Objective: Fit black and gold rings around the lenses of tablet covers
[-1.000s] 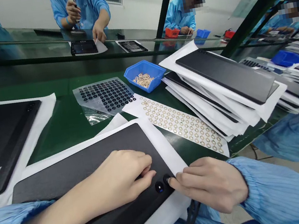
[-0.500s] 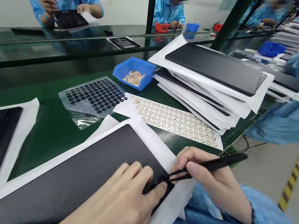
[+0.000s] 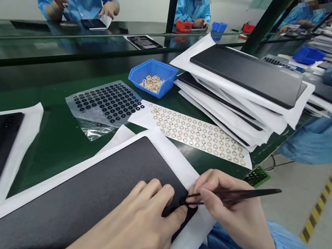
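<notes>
1. The left hand [image 3: 145,213] lay flat on the black tablet [image 3: 72,212], apparently steadying it on its white paper [image 3: 171,157].
2. The hands were close together at the tablet's near corner, not clasped.
3. The right hand [image 3: 230,207] pinched tweezers [image 3: 247,192], their tips at that corner.
4. A sheet of tan rings [image 3: 200,140] lay just beyond.

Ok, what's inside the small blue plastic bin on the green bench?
The blue plastic bin holds a loose pile of small beige rings; the bin floor beneath the pile is covered.
</notes>
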